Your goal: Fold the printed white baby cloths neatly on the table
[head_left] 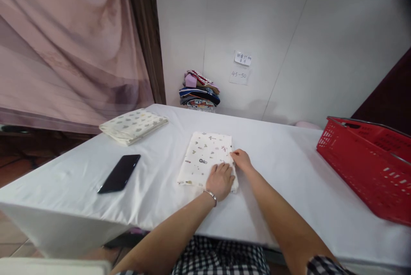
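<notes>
A white cloth with small printed figures (pixel 199 159) lies folded into a flat rectangle on the table. My left hand (pixel 221 180), with a bracelet at its wrist, rests flat on the cloth's near right part, fingers stretched out. At the cloth's right edge, my right hand (pixel 241 159) has thumb and fingertips pinched together on the fabric. The cloth's near right corner is partly covered by my left hand.
A second folded cloth with grey-green spots (pixel 135 125) lies at the table's far left. Nearer is a black phone (pixel 119 174). A red plastic basket (pixel 362 172) stands on the right. Behind the white-covered table (pixel 279 155), a clothing stack (pixel 199 91) rises against the wall.
</notes>
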`<state>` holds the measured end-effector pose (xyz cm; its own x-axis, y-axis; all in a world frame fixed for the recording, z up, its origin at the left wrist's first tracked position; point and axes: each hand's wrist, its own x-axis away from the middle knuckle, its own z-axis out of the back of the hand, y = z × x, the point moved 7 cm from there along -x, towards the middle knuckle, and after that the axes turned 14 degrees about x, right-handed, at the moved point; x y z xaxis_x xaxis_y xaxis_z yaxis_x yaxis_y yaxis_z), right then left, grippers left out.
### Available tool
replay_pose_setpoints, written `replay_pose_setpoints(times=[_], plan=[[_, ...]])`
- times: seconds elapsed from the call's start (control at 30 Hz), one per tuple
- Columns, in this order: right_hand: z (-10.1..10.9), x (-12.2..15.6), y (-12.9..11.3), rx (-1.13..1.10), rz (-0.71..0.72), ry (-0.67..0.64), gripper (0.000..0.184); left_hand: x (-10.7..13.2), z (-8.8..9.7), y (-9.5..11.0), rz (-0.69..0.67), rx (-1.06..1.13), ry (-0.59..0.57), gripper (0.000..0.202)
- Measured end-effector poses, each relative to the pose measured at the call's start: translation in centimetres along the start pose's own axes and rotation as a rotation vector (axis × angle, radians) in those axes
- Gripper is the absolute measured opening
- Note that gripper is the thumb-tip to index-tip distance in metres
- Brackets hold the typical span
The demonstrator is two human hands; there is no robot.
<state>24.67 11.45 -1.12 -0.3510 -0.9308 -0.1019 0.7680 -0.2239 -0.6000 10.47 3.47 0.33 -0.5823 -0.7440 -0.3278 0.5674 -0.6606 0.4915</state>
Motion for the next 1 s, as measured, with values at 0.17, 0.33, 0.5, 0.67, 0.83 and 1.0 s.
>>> replay_pose_setpoints(times=[0.17,0.33,0.5,0.67,0.83,1.0], plan=[[0.0,-1.3,-0.6,0.125,-0.035,0.008,0.015,0.1,0.0,0.0,-0.006,0.001,-0.003,0.033],[0.0,-1.6,-0.5,0.151,-0.032,0.041,0.009,0.0,-0.1,-0.2,-0.005,0.006,-0.01,0.033],[-0.5,-1.4,0.7,0.158,-0.071,0.044,0.015,0.2,0.5,0.2,-0.041,0.037,0.018,0.028],[-0.9,-1.5,1.0,0.189,-0.075,0.026,0.014,0.3,2.4,0.3,-0.054,0.107,0.012,0.019],[-0.9,-2.1,0.3,0.254,-0.064,0.032,0.015,-1.0,7.3,-4.3,0.119,0.054,0.094,0.026],[-0.9,-2.8,-0.5,0.299,-0.07,0.049,0.021,-1.5,10.5,-12.7,0.436,-0.044,0.079,0.035]])
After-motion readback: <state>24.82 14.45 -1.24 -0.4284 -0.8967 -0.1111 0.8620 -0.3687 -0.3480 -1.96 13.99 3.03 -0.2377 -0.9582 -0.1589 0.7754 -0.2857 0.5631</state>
